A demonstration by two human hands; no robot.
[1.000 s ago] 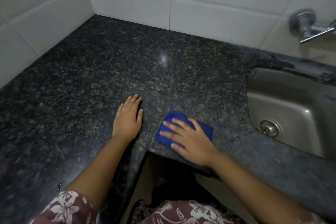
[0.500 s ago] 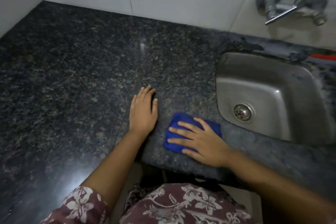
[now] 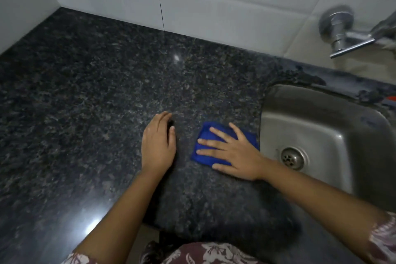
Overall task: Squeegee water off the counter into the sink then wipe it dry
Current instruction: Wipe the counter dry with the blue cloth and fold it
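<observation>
A folded blue cloth lies flat on the dark speckled granite counter, just left of the steel sink. My right hand presses down on the cloth with its fingers spread, covering most of it. My left hand rests palm down on the bare counter a short way to the cloth's left, fingers together, holding nothing. The cloth's right edge almost reaches the sink's rim. No squeegee is in view.
A steel tap juts from the white tiled wall above the sink. The sink's drain shows beside my right wrist. The counter's front edge has an inward step near my body. Something red peeks in at the far right.
My right hand has slid the blue cloth away from the front edge and toward the sink. My left hand has stayed flat on the counter. The view has shifted.
</observation>
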